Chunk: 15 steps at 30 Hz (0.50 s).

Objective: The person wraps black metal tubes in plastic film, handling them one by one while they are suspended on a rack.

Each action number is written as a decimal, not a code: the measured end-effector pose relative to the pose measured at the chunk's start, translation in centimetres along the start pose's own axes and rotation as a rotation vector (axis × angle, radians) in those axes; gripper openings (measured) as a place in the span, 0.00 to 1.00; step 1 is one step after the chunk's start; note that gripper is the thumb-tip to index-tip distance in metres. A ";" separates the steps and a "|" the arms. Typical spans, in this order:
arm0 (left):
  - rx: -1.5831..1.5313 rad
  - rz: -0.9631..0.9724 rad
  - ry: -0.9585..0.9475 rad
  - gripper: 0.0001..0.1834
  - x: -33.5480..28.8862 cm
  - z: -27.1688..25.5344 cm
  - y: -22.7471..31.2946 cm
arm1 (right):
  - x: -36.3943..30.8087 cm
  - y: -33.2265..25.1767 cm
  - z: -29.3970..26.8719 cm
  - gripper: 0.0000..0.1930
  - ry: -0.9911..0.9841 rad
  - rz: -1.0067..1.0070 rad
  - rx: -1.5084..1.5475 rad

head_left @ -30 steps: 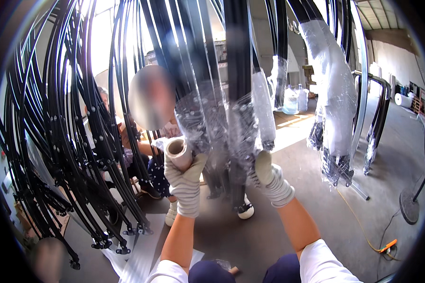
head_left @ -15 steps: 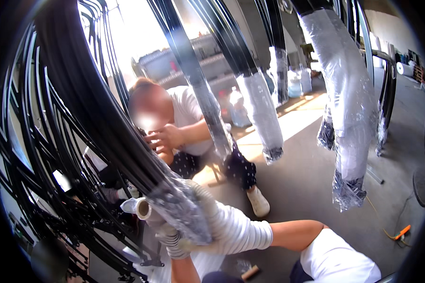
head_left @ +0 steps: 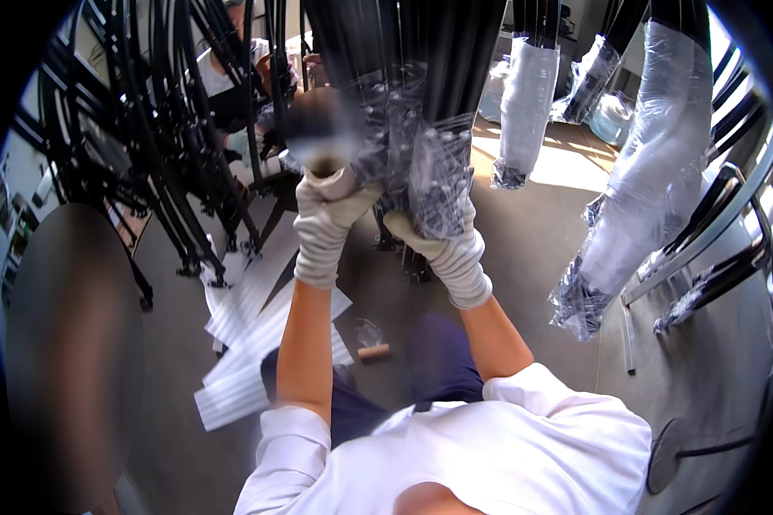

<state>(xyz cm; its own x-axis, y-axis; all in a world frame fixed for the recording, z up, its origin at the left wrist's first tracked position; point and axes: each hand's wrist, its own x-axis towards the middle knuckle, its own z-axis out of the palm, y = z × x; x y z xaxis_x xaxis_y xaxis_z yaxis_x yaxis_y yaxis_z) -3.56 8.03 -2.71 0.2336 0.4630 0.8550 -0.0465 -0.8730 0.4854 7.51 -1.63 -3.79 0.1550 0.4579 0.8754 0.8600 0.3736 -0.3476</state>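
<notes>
My left hand (head_left: 328,225), in a white knit glove, is closed round the lower end of a roll of clear stretch film (head_left: 338,182), whose cardboard core shows; its upper part is blurred. Beside it hangs a bundle of black tubes (head_left: 442,176), the lower ends covered in crinkled clear film. My right hand (head_left: 451,256), gloved the same way, grips the bottom of this bundle from the right. Its thumb points left, and the bundle hides the other fingers.
More film-wrapped bundles (head_left: 661,137) hang at the right. Bare black metal parts (head_left: 146,146) crowd the left. White foam sheets (head_left: 240,386) and a cardboard tube (head_left: 374,352) lie on the floor. Another person (head_left: 219,73) is partly hidden behind the hanging parts.
My hands were close together around the wrapped end; now they are apart, one on either side. The view has swung, so the bundle appears nearer the middle and the other person farther up left.
</notes>
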 end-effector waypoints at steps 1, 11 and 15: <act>-0.212 -0.206 0.027 0.07 0.0 0.4 0.9 | -0.4 -0.1 -0.2 0.40 0.035 0.087 0.117; -0.898 -0.428 0.314 0.22 -0.9 3.7 -2.5 | -1.0 1.6 1.7 0.41 0.016 0.046 0.696; -1.525 -0.582 0.360 0.25 -0.9 5.1 0.2 | 1.0 1.1 -0.4 0.44 -0.114 -0.054 0.496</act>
<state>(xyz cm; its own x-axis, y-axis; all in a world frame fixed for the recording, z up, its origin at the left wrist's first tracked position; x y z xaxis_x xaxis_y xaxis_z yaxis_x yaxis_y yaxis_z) 1.17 6.66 -4.31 0.3479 0.8483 0.3993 -0.9291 0.2551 0.2676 8.77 -1.08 -3.18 0.0386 0.5021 0.8639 0.5269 0.7244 -0.4446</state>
